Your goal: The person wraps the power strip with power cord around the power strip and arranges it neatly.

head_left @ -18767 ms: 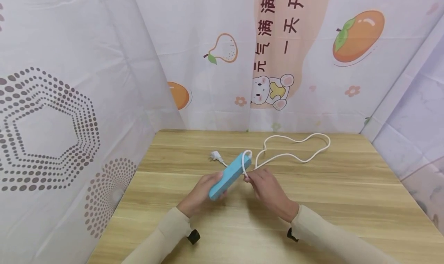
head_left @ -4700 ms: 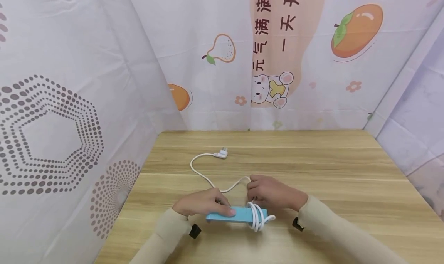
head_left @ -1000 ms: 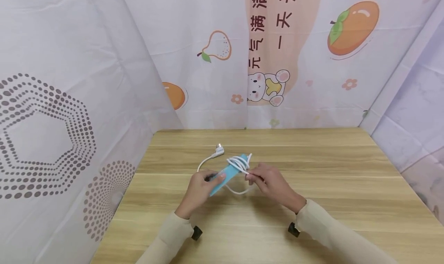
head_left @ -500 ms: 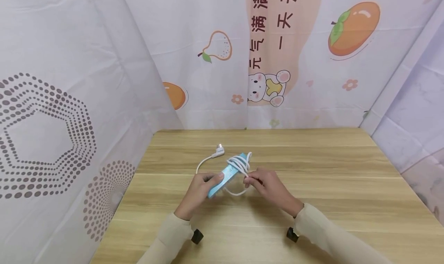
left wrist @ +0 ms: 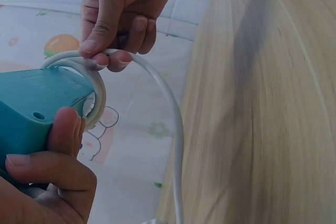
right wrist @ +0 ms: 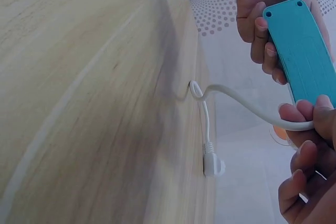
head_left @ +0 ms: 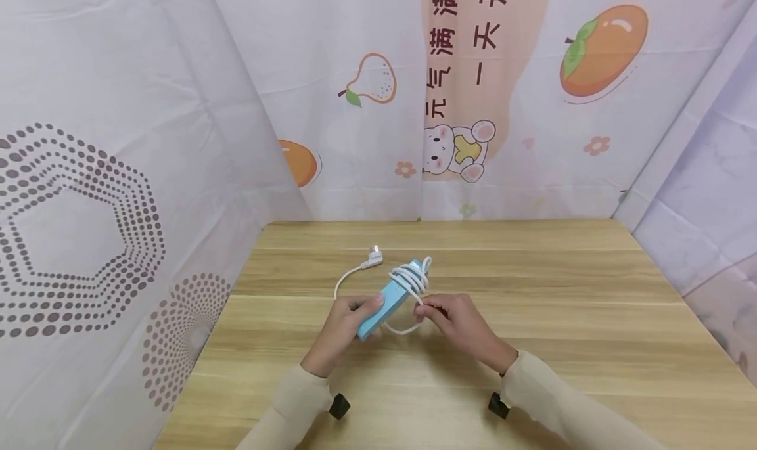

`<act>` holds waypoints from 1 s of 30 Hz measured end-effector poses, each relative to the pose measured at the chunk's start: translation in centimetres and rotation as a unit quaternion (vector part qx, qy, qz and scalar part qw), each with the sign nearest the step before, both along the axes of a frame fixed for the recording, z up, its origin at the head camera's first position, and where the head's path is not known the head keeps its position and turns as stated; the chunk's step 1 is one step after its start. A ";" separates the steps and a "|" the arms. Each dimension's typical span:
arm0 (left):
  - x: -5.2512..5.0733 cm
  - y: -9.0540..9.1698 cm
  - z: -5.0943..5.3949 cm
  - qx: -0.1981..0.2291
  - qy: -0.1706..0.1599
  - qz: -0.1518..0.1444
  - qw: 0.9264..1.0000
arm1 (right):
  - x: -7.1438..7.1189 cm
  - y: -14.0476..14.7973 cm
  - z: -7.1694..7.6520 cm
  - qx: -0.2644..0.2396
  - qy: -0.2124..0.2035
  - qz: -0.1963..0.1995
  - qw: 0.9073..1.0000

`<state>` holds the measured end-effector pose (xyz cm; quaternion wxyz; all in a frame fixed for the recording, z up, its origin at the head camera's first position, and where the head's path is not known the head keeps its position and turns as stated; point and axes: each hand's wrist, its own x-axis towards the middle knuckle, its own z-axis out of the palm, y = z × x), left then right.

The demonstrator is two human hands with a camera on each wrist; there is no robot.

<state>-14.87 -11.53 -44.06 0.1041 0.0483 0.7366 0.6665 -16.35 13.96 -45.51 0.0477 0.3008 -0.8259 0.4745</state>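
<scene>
A blue power strip (head_left: 378, 312) is held slanting above the table, its far end pointing away to the right. My left hand (head_left: 341, 322) grips the near end, thumb on top. Several turns of white cord (head_left: 409, 278) go round the far end. My right hand (head_left: 458, 315) pinches the cord just right of the strip. In the left wrist view the thumb and fingertips of the right hand (left wrist: 126, 14) close on the cord. From there the cord (right wrist: 241, 100) drops to the table and runs to the white plug (right wrist: 212, 164). Part of it passes hidden behind the strip.
The wood-grain table (head_left: 562, 318) lies below both hands. Beyond its back edge hangs a printed curtain (head_left: 367, 141), with more white curtain (head_left: 195, 108) at the left. A small black device (head_left: 340, 406) sits at each wrist.
Earlier the cord lay in a wide loop at the table's right; now it is wound round the strip. Within the last second my right hand drew the cord slightly toward me.
</scene>
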 end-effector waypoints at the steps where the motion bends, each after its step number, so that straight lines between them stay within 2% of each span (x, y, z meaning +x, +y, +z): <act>1: 0.0 0.0 0.0 0.008 -0.007 -0.002 1.000 | 0.0 0.0 0.0 0.001 0.000 0.000 1.000; 8: 0.3 -0.2 0.0 0.073 -0.062 -0.023 0.995 | -0.1 -0.2 0.2 -0.008 0.007 0.004 1.000; 14: 0.3 -0.4 -0.2 0.112 -0.081 -0.032 0.990 | -0.2 -0.3 0.0 -0.010 -0.003 0.016 1.000; 17: 0.2 -0.5 -0.1 0.123 -0.086 -0.049 0.987 | -0.4 -0.1 -0.3 -0.004 -0.010 0.014 1.000; 20: 0.3 -0.6 0.0 0.129 -0.083 -0.074 0.985 | -0.8 0.2 -0.2 0.009 -0.001 0.025 1.000; 25: 0.4 -1.2 0.3 0.163 -0.052 -0.114 0.979 | -1.7 0.5 0.5 0.051 -0.010 0.100 0.994; 27: 0.3 -1.4 0.4 0.159 -0.030 -0.148 0.976 | -1.8 0.8 0.6 0.075 -0.008 0.116 0.990; 30: 0.2 -1.6 0.6 0.130 -0.003 -0.206 0.970 | -1.6 1.1 0.7 0.109 0.014 0.104 0.989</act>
